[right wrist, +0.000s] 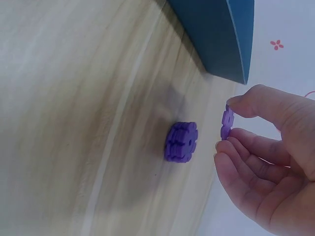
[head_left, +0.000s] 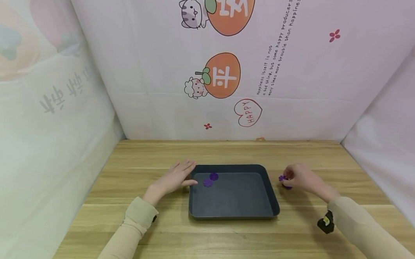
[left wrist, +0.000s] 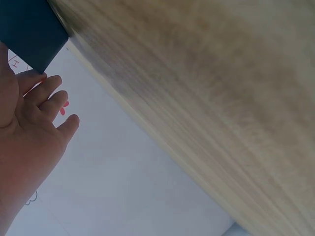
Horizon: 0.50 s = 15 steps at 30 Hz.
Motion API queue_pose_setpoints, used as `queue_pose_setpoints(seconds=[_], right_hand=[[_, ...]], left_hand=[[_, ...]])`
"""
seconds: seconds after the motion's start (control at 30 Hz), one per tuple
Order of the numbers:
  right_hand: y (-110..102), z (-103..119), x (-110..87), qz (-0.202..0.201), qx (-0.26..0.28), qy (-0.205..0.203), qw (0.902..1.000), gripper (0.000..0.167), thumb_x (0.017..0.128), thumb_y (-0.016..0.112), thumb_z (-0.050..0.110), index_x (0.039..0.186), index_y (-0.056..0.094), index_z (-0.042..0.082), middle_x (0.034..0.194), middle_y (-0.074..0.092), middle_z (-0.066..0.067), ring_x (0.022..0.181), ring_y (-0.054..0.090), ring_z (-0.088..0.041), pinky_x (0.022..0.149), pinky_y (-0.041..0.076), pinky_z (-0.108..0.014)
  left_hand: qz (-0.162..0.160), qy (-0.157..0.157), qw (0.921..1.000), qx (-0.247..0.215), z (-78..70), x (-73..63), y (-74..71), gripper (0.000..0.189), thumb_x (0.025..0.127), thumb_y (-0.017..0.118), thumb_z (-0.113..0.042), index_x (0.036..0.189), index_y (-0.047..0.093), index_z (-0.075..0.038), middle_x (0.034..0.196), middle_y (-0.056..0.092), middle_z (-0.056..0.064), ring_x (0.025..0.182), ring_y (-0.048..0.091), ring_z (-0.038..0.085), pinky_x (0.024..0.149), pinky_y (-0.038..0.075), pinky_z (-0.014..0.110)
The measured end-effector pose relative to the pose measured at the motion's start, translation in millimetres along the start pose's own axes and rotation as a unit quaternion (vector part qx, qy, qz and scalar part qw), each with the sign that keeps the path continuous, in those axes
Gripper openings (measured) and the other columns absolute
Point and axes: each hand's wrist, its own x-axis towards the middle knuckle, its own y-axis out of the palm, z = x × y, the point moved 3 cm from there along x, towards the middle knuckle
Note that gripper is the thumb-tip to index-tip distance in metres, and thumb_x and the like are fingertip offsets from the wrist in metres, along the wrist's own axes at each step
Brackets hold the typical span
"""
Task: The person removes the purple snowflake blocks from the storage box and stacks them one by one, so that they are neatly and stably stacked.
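Note:
My right hand (head_left: 303,178) pinches a purple notched plastic disc (right wrist: 227,122) between thumb and fingertips. Just below that disc, a short stack of matching purple discs (right wrist: 181,142) stands on the table, to the right of the dark grey tray (head_left: 234,200). Inside the tray, near its back left corner, lie a lighter purple disc (head_left: 208,182) and a darker one (head_left: 214,176). With fingers extended, my left hand (head_left: 175,178) is at the tray's left rim, the thumb reaching over the edge. It holds nothing.
The wooden table (head_left: 157,241) runs back to a white cloth wall (head_left: 155,69) printed with cartoon fruit and lettering. Cloth hangs on both sides too. A black band with a small device (head_left: 326,222) sits at the right sleeve's cuff.

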Motion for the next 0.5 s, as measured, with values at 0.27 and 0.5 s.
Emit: queue_pose_setpoints(seconds=[0.27, 0.5], right_hand=[[2, -15, -0.1, -0.004, 0.001, 0.014, 0.9999, 0.022, 0.082, 0.076, 0.014, 0.091, 0.07, -0.005, 0.082, 0.071, -0.01, 0.074, 0.065, -0.017, 0.065, 0.057, -0.032], [2, -21, -1.4, -0.007, -0.003, 0.019, 0.9998, 0.023, 0.081, 0.077, 0.014, 0.09, 0.07, -0.006, 0.08, 0.071, -0.011, 0.072, 0.064, -0.017, 0.065, 0.056, -0.033]], left_hand=[[0.0, -0.001, 1.0, -0.001, -1.2, -0.6, -1.0, 0.078, 0.099, 0.053, -0.049, 0.156, 0.027, -0.003, 0.164, 0.026, 0.017, 0.154, 0.022, 0.034, 0.127, 0.018, 0.056], [0.003, -0.001, 1.0, -0.005, -0.5, -0.4, -0.8, 0.078, 0.099, 0.052, -0.049, 0.156, 0.027, -0.002, 0.164, 0.025, 0.017, 0.154, 0.021, 0.035, 0.127, 0.017, 0.056]])
